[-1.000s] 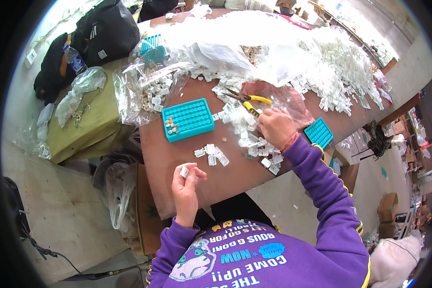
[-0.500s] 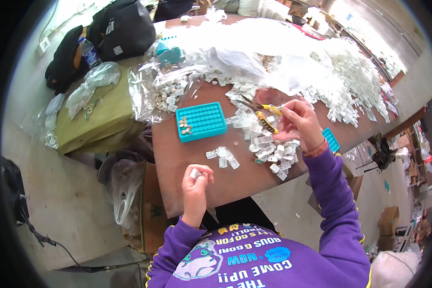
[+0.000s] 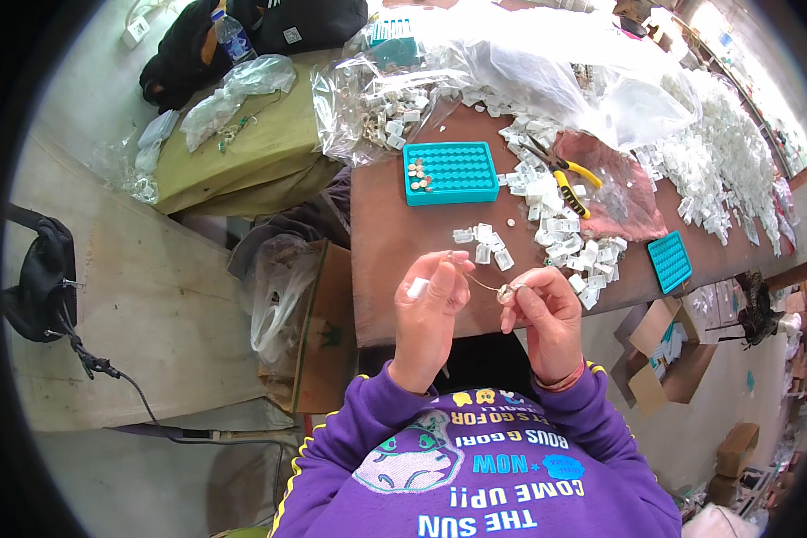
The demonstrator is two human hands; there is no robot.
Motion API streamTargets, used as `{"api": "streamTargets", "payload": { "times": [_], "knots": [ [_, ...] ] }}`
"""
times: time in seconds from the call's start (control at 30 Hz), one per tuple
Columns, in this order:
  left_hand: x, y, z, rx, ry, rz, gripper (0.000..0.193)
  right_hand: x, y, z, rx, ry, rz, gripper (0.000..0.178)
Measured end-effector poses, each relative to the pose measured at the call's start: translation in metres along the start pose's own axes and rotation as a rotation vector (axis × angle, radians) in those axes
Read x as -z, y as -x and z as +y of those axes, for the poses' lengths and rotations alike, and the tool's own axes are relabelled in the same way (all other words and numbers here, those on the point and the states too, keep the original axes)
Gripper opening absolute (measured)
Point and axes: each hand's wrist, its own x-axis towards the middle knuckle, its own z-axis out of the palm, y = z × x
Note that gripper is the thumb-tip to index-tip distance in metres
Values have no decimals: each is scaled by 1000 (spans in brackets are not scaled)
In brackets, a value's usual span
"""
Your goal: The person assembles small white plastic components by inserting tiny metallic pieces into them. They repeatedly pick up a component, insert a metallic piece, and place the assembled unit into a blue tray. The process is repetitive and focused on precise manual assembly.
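Note:
In front of my chest, my left hand (image 3: 432,314) is closed, with a small white plastic piece (image 3: 417,288) tucked against the fingers. Its fingertips pinch one end of a thin wire-like strand (image 3: 482,284). The strand runs to a small round metallic-looking piece (image 3: 506,294), which my right hand (image 3: 549,320) pinches between thumb and finger. Just beyond the hands lie several loose clear plastic pieces (image 3: 486,242). A turquoise tray (image 3: 462,175) with rows of hollows holds several small round pieces at its left end. Pliers with yellow and black handles (image 3: 569,193) rest partly open on the plastic pile.
A heap of clear plastic pieces (image 3: 735,161) covers the table's far right, near a pink cloth (image 3: 623,193). A second turquoise tray (image 3: 671,262) lies at the right edge. Clear bags (image 3: 368,99) stand at the back left; an open cardboard box (image 3: 659,354) sits below the right edge.
My right hand has come from beside the pliers toward my body and now meets my left hand at the strand. The left hand has risen slightly; the whole view has shifted.

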Motion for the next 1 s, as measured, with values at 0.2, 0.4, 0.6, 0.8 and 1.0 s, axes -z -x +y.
{"api": "streamTargets", "payload": {
  "times": [0.2, 0.4, 0.6, 0.8, 1.0],
  "knots": [
    [0, 5, 1, 114, 266, -115, 28, 21, 11, -8, 229, 380, -269, 5],
    [-11, 18, -1, 123, 72, -154, 28, 35, 23, -16, 114, 185, -264, 14],
    [-22, 19, -6, 8, -261, -205, 27, 35, 22, -29, -69, 198, -171, 24],
    [-23, 19, -15, 74, -244, -232, 20, 29, 18, -25, -132, 155, -191, 17],
    [-14, 22, -9, 243, -158, -215, 18, 25, 19, -19, -216, 177, -199, 11]
  ]
}}
